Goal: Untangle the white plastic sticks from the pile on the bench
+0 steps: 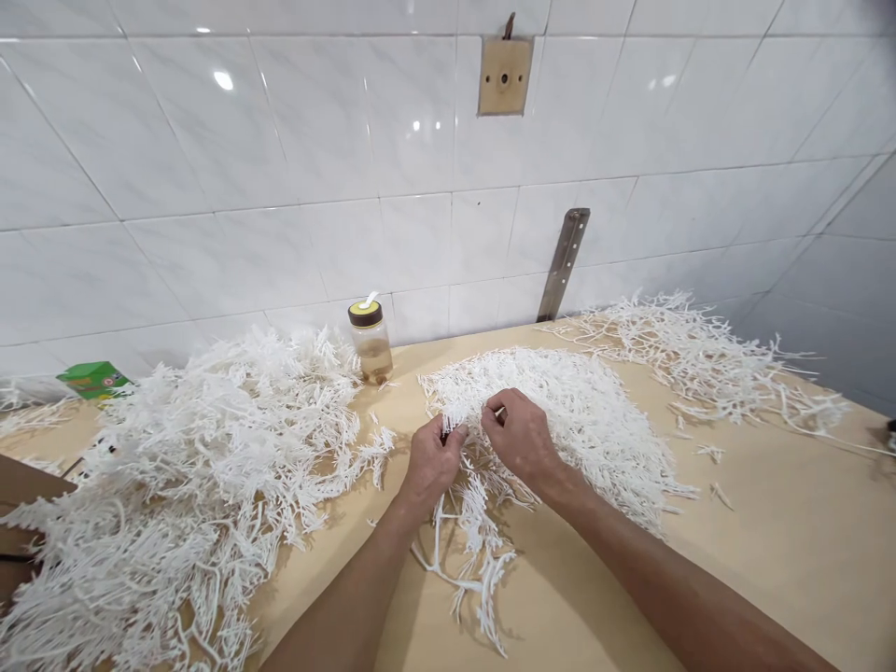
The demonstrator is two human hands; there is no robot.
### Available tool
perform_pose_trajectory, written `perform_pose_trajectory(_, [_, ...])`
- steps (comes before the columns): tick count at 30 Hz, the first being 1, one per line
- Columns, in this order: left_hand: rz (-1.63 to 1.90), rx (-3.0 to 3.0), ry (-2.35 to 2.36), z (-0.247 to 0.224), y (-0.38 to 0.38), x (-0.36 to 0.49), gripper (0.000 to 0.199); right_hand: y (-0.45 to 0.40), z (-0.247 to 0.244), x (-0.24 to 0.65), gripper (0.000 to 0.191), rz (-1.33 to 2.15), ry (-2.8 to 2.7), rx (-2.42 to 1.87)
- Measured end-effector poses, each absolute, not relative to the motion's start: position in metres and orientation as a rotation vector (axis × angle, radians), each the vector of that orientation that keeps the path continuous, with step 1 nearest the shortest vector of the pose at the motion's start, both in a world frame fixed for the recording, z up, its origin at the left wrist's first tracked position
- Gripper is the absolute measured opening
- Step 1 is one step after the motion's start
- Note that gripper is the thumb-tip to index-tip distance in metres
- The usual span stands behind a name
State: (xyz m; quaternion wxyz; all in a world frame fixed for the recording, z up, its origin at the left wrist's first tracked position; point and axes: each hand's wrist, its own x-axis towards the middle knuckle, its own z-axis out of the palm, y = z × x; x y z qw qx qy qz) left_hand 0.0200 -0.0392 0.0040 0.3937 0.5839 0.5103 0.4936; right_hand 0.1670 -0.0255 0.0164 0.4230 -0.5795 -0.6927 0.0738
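Observation:
My left hand point(434, 459) is closed on a white branching sprig point(478, 523), whose stems hang below it over the table. Close by on the right, my right hand point(519, 431) has its fingers pinched together at the edge of a white pile; whatever lies between the fingertips is too small to make out. That dense pile of short white pieces point(602, 429) spreads behind and right of my hands. A large fluffy heap of white sprigs point(210, 448) covers the left side. Thinner bare white stems point(700, 350) lie in a loose heap at the back right.
A jar with a yellow and brown lid point(373, 345) stands near the tiled wall. The wooden table point(791, 523) also holds a green box point(93, 380) at the far left. A metal strip point(564, 264) leans on the wall. Part of a brown box point(21, 495) shows at the left edge.

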Motion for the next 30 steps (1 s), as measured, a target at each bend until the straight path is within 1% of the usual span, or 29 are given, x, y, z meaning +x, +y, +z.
perform_pose_trajectory(3, [1.247,1.445,1.286,0.003,-0.039,0.021,0.032,-0.024,0.025,0.173,0.009,0.405,-1.661,-1.530])
perform_pose_trajectory(9, [1.238,1.433,1.307,0.002,-0.038,0.022,0.039,-0.027,0.034,0.173,0.016,0.860,-1.595,-1.508])
perform_pose_trajectory(13, [1.213,1.388,1.300,0.002,-0.037,0.023,0.039,-0.026,0.031,0.173,0.014,1.112,-1.548,-1.404])
perform_pose_trajectory(17, [1.200,1.381,1.288,0.001,-0.037,0.022,0.037,-0.026,0.027,0.174,0.012,1.139,-1.531,-1.375])
perform_pose_trajectory(22, [1.226,1.416,1.316,-0.001,-0.036,0.022,0.035,-0.024,0.024,0.174,0.022,1.113,-1.523,-1.381])
perform_pose_trajectory(25, [1.255,1.391,1.236,-0.001,-0.036,0.022,0.030,-0.022,0.021,0.175,0.024,1.104,-1.510,-1.392])
perform_pose_trajectory(30, [1.296,1.286,1.134,0.002,-0.036,0.020,0.028,-0.020,0.015,0.175,0.028,1.119,-1.503,-1.371])
